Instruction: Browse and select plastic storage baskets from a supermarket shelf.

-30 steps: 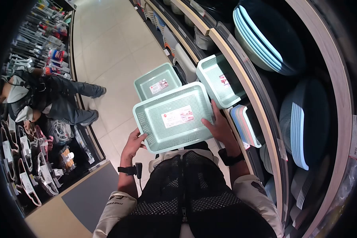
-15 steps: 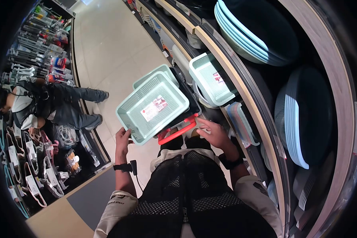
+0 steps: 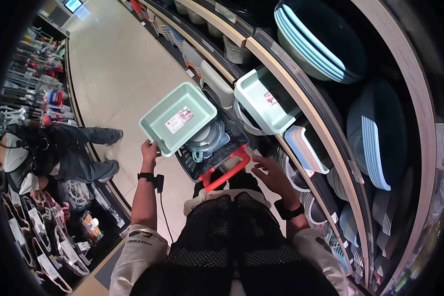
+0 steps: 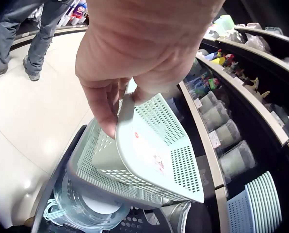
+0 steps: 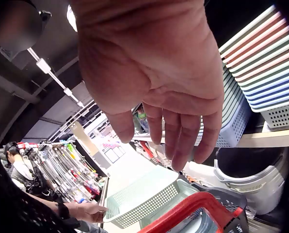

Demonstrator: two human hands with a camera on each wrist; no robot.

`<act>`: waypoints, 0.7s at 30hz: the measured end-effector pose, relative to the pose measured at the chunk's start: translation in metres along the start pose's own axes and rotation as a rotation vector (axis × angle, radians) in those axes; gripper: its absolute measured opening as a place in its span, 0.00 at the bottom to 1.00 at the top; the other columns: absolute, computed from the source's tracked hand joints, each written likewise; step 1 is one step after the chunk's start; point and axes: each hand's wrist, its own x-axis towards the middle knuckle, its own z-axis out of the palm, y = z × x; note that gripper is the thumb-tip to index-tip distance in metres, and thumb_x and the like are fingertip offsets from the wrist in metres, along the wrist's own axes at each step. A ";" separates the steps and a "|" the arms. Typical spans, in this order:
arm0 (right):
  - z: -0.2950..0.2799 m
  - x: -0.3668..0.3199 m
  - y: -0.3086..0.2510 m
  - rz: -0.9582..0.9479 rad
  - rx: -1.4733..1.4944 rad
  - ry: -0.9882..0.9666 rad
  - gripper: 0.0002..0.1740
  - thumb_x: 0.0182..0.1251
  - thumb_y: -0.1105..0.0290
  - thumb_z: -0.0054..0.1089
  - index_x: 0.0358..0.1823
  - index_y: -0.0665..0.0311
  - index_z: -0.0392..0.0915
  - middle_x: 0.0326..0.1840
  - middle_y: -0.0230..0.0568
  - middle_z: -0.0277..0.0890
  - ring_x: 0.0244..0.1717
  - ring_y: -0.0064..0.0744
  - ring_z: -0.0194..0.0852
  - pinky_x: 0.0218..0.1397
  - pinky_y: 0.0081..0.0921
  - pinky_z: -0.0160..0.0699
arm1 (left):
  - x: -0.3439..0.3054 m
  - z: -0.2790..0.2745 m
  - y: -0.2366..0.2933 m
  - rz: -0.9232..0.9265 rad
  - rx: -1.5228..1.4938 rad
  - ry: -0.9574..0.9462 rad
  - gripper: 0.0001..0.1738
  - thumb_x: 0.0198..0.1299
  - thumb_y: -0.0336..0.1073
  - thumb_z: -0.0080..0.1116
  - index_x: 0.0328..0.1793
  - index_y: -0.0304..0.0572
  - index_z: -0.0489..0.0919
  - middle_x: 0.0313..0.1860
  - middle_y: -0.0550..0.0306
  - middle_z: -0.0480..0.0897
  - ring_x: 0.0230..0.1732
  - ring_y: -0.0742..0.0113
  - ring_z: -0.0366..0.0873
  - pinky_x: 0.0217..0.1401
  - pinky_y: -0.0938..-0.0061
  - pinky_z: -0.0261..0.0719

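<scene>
The left hand (image 3: 149, 151) pinches the near left corner of a pale green perforated basket (image 3: 155, 106) with a label. In the left wrist view, thumb and fingers of the left hand (image 4: 130, 73) grip its rim, and a second green basket (image 4: 81, 167) lies beneath. Below them is a black shopping basket (image 3: 195, 172) with a red handle (image 3: 228, 173), holding clear round containers (image 3: 208, 139). The right hand (image 3: 273, 178) is held beside the red handle, touching nothing; in the right wrist view its fingers (image 5: 171, 131) hang relaxed above the handle (image 5: 183, 211).
Another green basket (image 3: 261, 101) stands at the shelf on the right, above stacked coloured baskets (image 3: 306, 148). Blue basins (image 3: 311, 42) fill the upper shelf. A person (image 3: 49, 148) is by the left rack. Tiled floor (image 3: 118, 64) runs between the shelves.
The right hand has let go of the green basket and moved back toward the body. The left hand has carried that basket left and away, over the shopping basket, whose contents now show.
</scene>
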 end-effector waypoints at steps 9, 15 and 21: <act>0.024 -0.028 0.002 0.181 -0.074 0.119 0.25 0.71 0.68 0.66 0.69 0.63 0.76 0.61 0.44 0.84 0.55 0.35 0.85 0.60 0.30 0.80 | 0.060 0.020 -0.019 -0.082 0.080 -0.065 0.19 0.74 0.34 0.54 0.65 0.28 0.76 0.42 0.45 0.84 0.34 0.54 0.87 0.28 0.61 0.93; 0.032 -0.033 -0.013 0.206 -0.071 0.176 0.24 0.70 0.70 0.68 0.66 0.65 0.78 0.57 0.43 0.85 0.53 0.32 0.85 0.58 0.30 0.79 | 0.086 0.027 -0.034 -0.119 0.094 -0.110 0.21 0.74 0.34 0.53 0.67 0.27 0.73 0.43 0.43 0.85 0.34 0.54 0.88 0.29 0.61 0.92; 0.039 -0.045 -0.004 0.215 -0.038 0.251 0.24 0.70 0.70 0.68 0.65 0.66 0.78 0.56 0.42 0.86 0.50 0.30 0.83 0.59 0.29 0.79 | 0.103 0.035 -0.049 -0.182 0.076 -0.111 0.28 0.73 0.32 0.54 0.75 0.25 0.65 0.49 0.39 0.84 0.37 0.51 0.89 0.28 0.58 0.94</act>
